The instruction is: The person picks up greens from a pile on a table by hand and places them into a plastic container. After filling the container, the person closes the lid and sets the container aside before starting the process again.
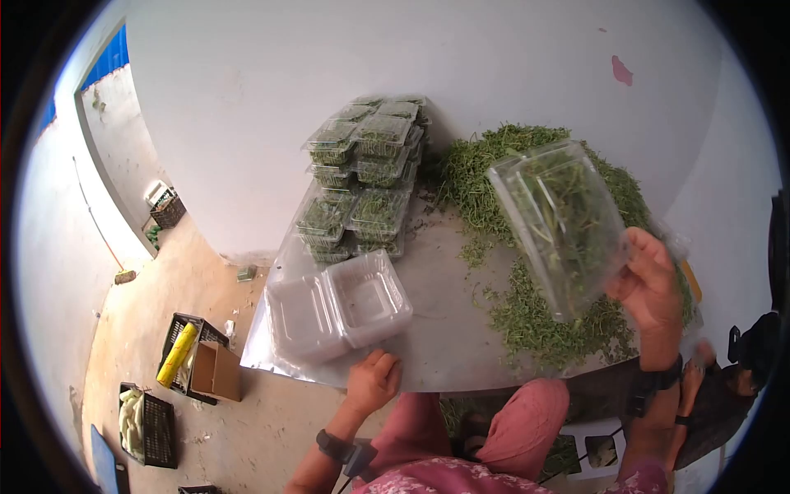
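My right hand (646, 278) grips one edge of a clear plastic clamshell box (568, 218), tilted above a heap of leafy green stems (502, 156). Green shows through its walls; whether it lies inside or behind I cannot fully tell. My left hand (374, 380) is curled closed at the table's front edge, with nothing visible in it. Just beyond it lies a stack of open, empty clear clamshell boxes (370, 300). Farther back, several closed boxes packed with greens (378, 210) are piled in rows.
The metal-topped table (444, 329) stands against a white wall. On the floor at left are a black crate (160, 428) with pale vegetables, another with a yellow roll (177, 356) and a cardboard box (216, 370). Another person's arm (691, 391) shows at lower right.
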A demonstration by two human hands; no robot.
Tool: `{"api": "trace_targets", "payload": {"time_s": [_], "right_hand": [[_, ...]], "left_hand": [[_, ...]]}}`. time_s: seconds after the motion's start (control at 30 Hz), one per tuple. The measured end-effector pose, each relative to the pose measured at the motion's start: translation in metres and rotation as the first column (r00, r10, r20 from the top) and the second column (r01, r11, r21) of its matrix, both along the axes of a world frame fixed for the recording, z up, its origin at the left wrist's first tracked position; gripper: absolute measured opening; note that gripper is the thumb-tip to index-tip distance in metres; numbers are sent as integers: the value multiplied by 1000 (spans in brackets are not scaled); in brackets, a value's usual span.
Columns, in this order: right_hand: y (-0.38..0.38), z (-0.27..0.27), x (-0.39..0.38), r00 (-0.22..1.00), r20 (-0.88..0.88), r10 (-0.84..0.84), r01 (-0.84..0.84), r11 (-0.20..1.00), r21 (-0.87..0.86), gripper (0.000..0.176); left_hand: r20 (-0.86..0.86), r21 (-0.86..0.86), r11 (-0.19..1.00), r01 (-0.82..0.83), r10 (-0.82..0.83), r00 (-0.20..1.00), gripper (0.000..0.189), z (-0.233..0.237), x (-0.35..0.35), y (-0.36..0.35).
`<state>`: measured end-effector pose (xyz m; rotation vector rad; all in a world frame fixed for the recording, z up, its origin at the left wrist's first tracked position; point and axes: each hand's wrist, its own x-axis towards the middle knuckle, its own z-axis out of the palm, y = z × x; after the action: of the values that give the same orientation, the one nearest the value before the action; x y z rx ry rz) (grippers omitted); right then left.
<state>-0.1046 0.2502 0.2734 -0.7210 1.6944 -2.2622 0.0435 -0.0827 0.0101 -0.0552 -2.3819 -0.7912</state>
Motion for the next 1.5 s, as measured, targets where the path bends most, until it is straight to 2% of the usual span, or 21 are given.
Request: {"api": "trace_targets", "payload": {"time_s": [0.03, 0.13, 0.23, 0.33, 0.43, 0.47, 0.5, 0.57, 0.63, 0.7, 0.83, 0.9, 1.0, 1.13, 1.27, 1.37, 1.5], "right_hand": [[10, 8, 4, 999, -29, -45, 46, 999, 15, 17], [37, 37, 16, 994, -106, -19, 28, 996, 84, 22], [49, 62, 27, 978, -182, -99, 120, 986, 112, 27], [42, 81, 32, 958, -257, -130, 155, 984, 83, 34], [0, 87, 33, 958, -230, -169, 171, 985, -11, 34], [-14, 84, 26, 973, -208, -99, 96, 995, -27, 32], [-30, 80, 18, 982, -187, -27, 19, 999, -46, 29], [-71, 68, 5, 968, -84, 236, -240, 970, -29, 19], [-123, 47, -4, 941, -23, 337, -338, 941, -25, 13], [-173, 11, -24, 936, 51, 348, -347, 937, -32, 13], [-268, -71, -64, 900, 237, 367, -333, 927, -170, 11], [-304, -101, -70, 887, 355, 295, -245, 953, -180, 11], [-344, -140, -77, 879, 409, 245, -199, 968, -152, 10], [-372, -149, -69, 854, 486, 186, -142, 982, -127, 9], [-387, -148, -71, 782, 534, 320, -188, 939, -286, 6], [-398, -147, -74, 800, 471, 371, -215, 911, -353, 7], [-402, -149, -82, 777, 442, 448, -319, 886, -337, 4]], "left_hand": [[-1, -5, 1000, 5, -5, 1000, 7, 1, 0, 1], [33, -17, 1000, -3, 4, 999, 8, 0, 0, 1], [35, -55, 998, 12, -10, 999, 8, -1, 1, 0], [17, -74, 997, 23, -22, 1000, 8, -3, 1, -1], [-16, -74, 997, 20, -22, 1000, 8, -3, 0, -1], [-13, -72, 997, 19, -20, 1000, 8, -3, 0, 0], [-10, -71, 997, 17, -18, 1000, 8, -3, 1, 0], [-13, -71, 997, 11, -12, 1000, 8, -3, 2, -1], [-22, -73, 997, 13, -15, 1000, 9, -2, 1, -1], [-8, -72, 997, 5, -6, 1000, 8, -3, 2, -2], [17, -56, 998, 10, -9, 1000, 8, -5, 1, -2], [22, -46, 999, 19, -18, 1000, 9, -4, 1, -3], [19, -56, 998, 14, -13, 1000, 10, -6, 1, -3], [60, -59, 998, 9, -5, 998, 11, -3, 1, -4], [64, -61, 998, 9, -5, 998, 12, -2, 1, -3], [61, -63, 998, -2, 6, 998, 12, -3, 1, -2], [39, -92, 996, 8, -4, 999, 12, -3, 1, -3]]}}
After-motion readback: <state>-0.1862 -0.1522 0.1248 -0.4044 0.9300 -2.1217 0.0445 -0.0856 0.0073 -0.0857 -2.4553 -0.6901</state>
